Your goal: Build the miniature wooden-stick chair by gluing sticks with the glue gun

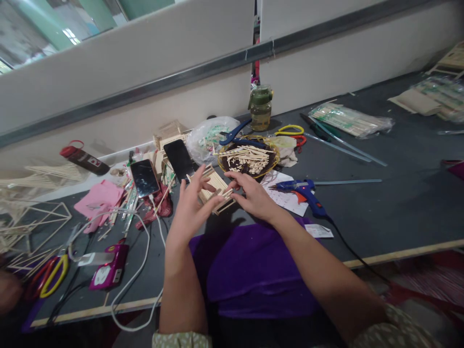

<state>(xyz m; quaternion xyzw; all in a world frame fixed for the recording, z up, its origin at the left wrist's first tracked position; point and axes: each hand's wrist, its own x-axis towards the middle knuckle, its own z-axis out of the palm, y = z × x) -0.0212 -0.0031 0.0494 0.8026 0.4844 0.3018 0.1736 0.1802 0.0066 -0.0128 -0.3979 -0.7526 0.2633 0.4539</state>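
Between my hands sits a small structure of thin wooden sticks (216, 182), its top a row of sticks laid side by side. My left hand (188, 208) holds its left side, fingers behind and thumb across the front. At the right edge, my right hand (255, 195) has its fingers and thumb closed on the sticks; the exact contact is partly hidden. Just behind is a yellow-rimmed basket (277, 157) with cut stick pieces (250, 157). A blue glue gun (300, 187) with a clear glue stick lies to the right on white paper (281, 193).
Blue-handled pliers (235, 133), yellow-and-orange scissors (290, 130) and a green-lidded bottle (261, 108) stand or lie behind the basket. Two phones, a black one (178, 158) and a charging one (145, 178), lie left. A white cable (145, 256) loops near a pink power adapter (110, 266). Purple cloth (261, 270) covers the front edge.
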